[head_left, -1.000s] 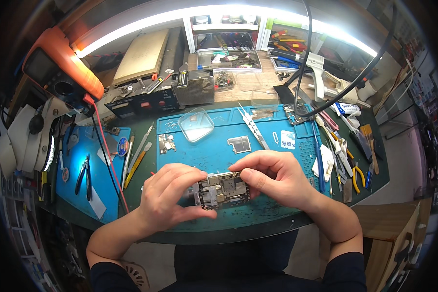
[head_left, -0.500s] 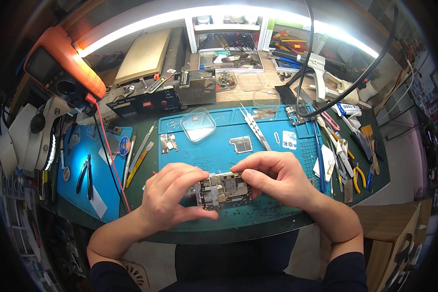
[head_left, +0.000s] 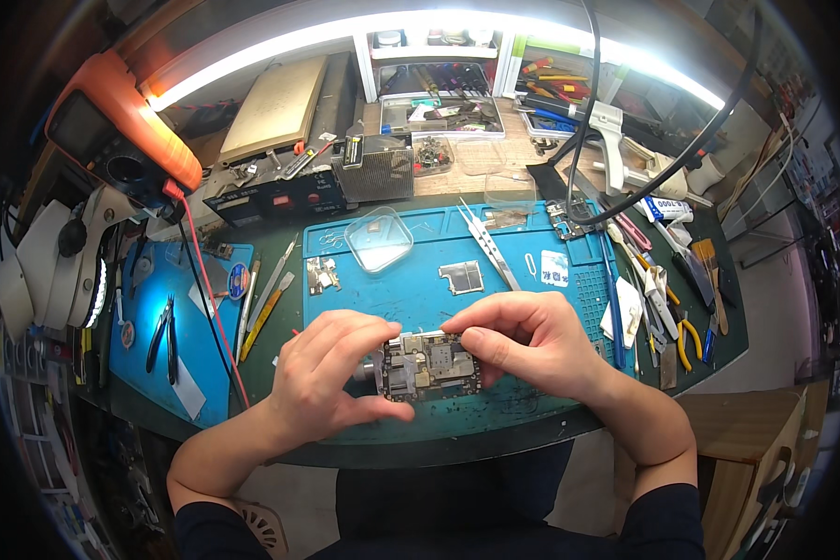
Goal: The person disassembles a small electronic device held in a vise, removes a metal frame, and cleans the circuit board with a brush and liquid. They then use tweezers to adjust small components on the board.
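Note:
A dark circuit board point(head_left: 450, 358) with metal shields and small parts is held between my two hands, above the near edge of the blue mat point(head_left: 364, 303). My right hand point(head_left: 532, 341) pinches its upper right corner between thumb and index finger. Around the left end curls my left hand point(head_left: 331, 369), fingertips by the top edge and thumb by the lower left corner. A round metallic piece point(head_left: 368, 371) shows between that palm and the board; what it belongs to is hidden. Beyond the hands lie a flat metal plate point(head_left: 462, 277), tweezers point(head_left: 491, 248) and a clear plastic dish point(head_left: 380, 240).
An orange multimeter point(head_left: 126, 135) stands at far left, its red lead point(head_left: 201, 285) running down past black-handled cutters point(head_left: 163, 341). Yellow pliers point(head_left: 688, 341), a brush point(head_left: 709, 271) and several tools crowd the right. A black cable point(head_left: 695, 168) arches over the back right.
The board has tilted slightly, so its face catches the light differently. My left thumb has drawn back a little to the left. My right hand keeps its pinch.

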`<action>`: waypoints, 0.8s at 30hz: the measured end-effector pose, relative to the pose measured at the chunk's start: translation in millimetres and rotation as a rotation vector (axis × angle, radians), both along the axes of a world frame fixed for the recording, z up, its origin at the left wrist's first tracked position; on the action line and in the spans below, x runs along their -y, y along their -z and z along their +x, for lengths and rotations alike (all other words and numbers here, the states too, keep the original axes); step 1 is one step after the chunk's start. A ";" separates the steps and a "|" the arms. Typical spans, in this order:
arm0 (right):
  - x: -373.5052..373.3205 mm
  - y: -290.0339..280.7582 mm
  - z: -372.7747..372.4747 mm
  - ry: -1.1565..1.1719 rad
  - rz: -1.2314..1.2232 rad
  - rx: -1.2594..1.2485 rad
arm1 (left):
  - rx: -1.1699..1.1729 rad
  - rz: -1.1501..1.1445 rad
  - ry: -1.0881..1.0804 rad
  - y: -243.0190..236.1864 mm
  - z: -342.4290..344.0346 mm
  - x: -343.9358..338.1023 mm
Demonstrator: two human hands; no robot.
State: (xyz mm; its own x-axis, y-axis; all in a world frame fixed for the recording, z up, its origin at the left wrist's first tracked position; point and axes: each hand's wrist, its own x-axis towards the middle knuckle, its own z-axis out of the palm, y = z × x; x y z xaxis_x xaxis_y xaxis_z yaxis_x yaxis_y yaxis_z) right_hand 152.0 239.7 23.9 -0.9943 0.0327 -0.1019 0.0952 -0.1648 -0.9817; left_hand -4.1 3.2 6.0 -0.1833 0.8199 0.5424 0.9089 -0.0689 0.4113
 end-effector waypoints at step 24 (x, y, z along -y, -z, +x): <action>0.7 1.3 -0.3 -0.010 -0.002 -0.023 | -0.070 0.039 0.136 -9.9 5.6 -0.1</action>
